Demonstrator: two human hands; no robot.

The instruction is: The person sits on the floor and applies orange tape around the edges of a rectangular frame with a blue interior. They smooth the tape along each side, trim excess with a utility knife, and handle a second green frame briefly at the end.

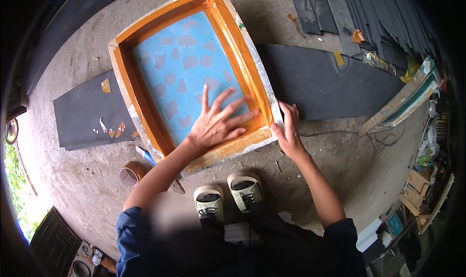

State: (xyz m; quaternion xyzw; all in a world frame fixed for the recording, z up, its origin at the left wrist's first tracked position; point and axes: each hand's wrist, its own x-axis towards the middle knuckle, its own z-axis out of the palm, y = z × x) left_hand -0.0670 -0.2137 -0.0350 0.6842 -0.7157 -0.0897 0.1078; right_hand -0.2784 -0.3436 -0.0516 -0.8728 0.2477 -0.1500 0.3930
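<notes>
Concrete floor (330, 155) and black boards (335, 83) flank the screen-printing frame (238, 142), directly before the hands. The left hand (217, 122) splays over the near right part of the blue mesh (184, 73), apart from the right hand (290, 134), clasping the frame's outer edge. Brown tape (240, 58) already lines the walls beyond both hands; whether the near wall under the left hand is finished, I cannot tell.

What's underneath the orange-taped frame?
Dark sheeting sticks out left and right of the frame, apparently running beneath it. Whether it joins up there, and what else lies underneath, is hidden.
</notes>
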